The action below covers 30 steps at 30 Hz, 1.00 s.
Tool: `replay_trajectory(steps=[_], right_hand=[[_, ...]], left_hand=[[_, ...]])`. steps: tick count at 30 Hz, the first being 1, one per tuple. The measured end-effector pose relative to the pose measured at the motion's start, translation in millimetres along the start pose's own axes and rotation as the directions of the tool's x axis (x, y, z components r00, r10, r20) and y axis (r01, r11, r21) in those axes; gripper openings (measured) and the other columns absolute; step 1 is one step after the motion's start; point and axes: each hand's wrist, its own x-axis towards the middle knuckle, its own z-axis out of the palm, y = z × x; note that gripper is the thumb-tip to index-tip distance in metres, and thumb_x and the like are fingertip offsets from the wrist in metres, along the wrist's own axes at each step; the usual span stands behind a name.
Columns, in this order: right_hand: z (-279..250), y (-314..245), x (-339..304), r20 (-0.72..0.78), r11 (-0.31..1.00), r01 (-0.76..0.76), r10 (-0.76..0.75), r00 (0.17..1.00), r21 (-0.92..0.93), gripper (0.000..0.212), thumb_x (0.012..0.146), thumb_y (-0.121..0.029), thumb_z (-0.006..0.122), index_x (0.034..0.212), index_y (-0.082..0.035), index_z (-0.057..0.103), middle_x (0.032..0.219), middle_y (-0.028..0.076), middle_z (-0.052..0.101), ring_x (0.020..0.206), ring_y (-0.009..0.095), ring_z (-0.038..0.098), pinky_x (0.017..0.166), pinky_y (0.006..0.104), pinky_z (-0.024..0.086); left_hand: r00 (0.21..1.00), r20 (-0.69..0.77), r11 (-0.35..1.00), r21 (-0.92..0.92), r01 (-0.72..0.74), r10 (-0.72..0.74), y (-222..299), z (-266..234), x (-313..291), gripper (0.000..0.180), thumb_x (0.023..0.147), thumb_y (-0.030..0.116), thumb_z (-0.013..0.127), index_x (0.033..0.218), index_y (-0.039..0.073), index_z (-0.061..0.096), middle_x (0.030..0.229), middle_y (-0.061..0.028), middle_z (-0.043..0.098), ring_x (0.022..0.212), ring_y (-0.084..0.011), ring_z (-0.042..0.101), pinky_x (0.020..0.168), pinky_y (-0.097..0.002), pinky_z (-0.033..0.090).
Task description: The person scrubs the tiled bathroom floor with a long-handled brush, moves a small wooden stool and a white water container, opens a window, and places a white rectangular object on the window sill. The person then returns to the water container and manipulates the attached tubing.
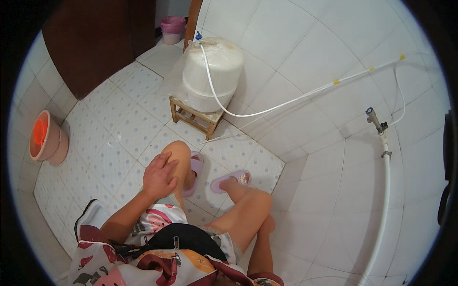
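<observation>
My left hand [160, 176] lies flat on my left knee [177, 150], fingers spread, holding nothing. My right hand [268, 225] is beside my right thigh [238, 212], near the knee; the leg hides its fingers. Both feet wear lilac slippers, the left slipper [193, 183] a little apart from the right slipper [220, 185]. A black pouch [183, 243] with a zip rests on my lap over a fruit-patterned garment [119, 262].
Ahead, a white tank [212, 71] under clear plastic stands on a wooden stool [210, 129]. Its white hose [267, 113] runs along the tiled wall near a tap [377, 119]. A pink bucket [57, 148] sits left; a lined bin [172, 35] stands by the brown door [95, 43].
</observation>
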Motion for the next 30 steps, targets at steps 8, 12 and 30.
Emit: replay_trajectory(steps=[8,12,30], right_hand=[[38,41,25,-0.031,0.991,0.112,-0.109,0.994,0.079,0.033,0.082,-0.035,0.049,0.084,-0.005,0.063,0.087,0.014,0.063,0.08,0.03,0.061,0.064,0.0404,0.048],[19,25,-3,0.163,0.997,0.028,-0.04,0.986,0.076,0.028,0.08,-0.028,0.051,0.091,-0.004,0.062,0.092,0.015,0.062,0.084,0.031,0.059,0.069,0.0406,0.047],[13,108,-4,0.249,0.975,0.153,-0.191,0.95,0.162,0.033,0.07,-0.028,0.062,0.099,-0.013,0.065,0.092,0.011,0.063,0.086,0.026,0.06,0.076,0.0369,0.046]], left_hand=[[1.0,-0.002,1.0,-0.004,-0.012,0.012,8,5,12,0.049,0.06,0.017,0.063,0.108,0.008,0.056,0.121,-0.0169,0.045,0.111,-0.0338,0.043,0.092,-0.0398,0.037],[0.999,0.034,1.0,0.007,0.001,-0.001,5,9,4,0.049,0.061,0.015,0.063,0.109,0.008,0.056,0.124,-0.0163,0.044,0.112,-0.0329,0.042,0.093,-0.039,0.036],[0.999,0.014,0.998,0.032,-0.046,0.045,6,5,12,0.045,0.062,0.017,0.063,0.106,0.007,0.058,0.12,-0.0191,0.045,0.108,-0.0349,0.044,0.09,-0.041,0.038]])
